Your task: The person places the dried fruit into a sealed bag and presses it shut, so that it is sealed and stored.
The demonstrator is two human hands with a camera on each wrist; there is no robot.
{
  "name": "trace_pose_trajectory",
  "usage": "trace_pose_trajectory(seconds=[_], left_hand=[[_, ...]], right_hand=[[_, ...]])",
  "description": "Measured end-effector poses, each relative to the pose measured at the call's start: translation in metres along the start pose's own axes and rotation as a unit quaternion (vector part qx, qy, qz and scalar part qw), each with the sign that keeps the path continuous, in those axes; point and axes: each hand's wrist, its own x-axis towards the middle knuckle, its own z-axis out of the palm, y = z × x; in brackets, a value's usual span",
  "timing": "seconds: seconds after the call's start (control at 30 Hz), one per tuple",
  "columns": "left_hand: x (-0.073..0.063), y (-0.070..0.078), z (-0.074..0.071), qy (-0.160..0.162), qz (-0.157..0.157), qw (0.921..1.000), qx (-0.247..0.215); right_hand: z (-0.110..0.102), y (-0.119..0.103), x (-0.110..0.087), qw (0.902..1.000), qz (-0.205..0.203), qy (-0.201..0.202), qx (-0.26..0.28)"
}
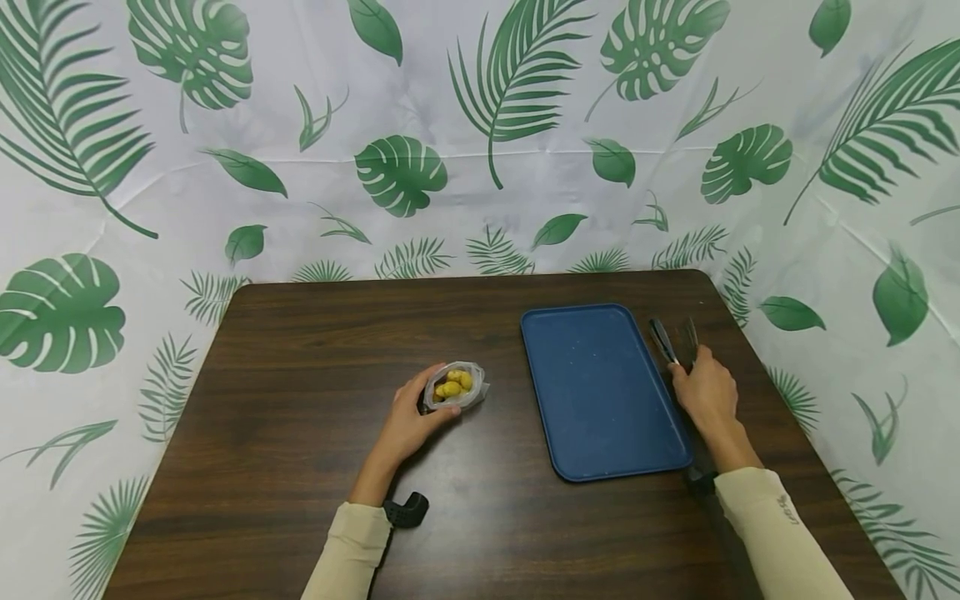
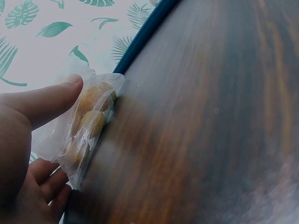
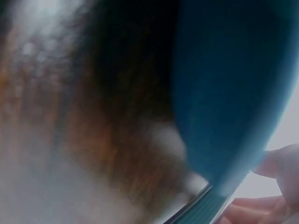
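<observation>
My left hand point(image 1: 408, 421) grips a clear plastic bag point(image 1: 480, 390) from its left side, thumb at the near side and fingers behind. Several small yellow oval pieces point(image 1: 452, 388) show through the bag's open top; their kind is unclear. In the left wrist view the thumb presses the bag point(image 2: 51, 140) near the tabletop. Beyond the tray's right edge, my right hand point(image 1: 708, 392) holds what look like metal tongs point(image 1: 662, 340), their two arms spread and pointing away from me. The right wrist view is blurred and shows only part of that hand point(image 3: 285, 182).
A blue rectangular tray point(image 1: 607, 392) lies between the two hands, nearer the right one. The dark wooden table point(image 1: 300, 358) meets a leaf-patterned cloth point(image 1: 405, 242) at the back and sides. Dark bands sit on both wrists.
</observation>
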Motion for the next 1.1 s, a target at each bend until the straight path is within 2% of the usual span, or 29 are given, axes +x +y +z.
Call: trace_pose_trajectory(seconds=[0.23,0.5,0.93,1.1], left_hand=[[0.000,0.001,0.000,0.000,-0.004,1.0000,-0.003],[0.000,0.001,0.000,-0.004,-0.007,1.0000,-0.003],[0.000,0.001,0.000,0.003,0.005,1.0000,-0.005],[0.000,0.000,0.000,0.003,0.008,1.0000,-0.004]], right_hand=[[-0.001,-0.009,-0.005,0.9999,-0.010,0.009,-0.006],[-0.004,-0.031,-0.017,0.9991,-0.034,0.023,0.000],[-0.002,-0.070,-0.032,0.9913,-0.120,0.047,0.030],[0.003,-0.084,-0.041,0.9886,-0.137,0.040,0.048]])
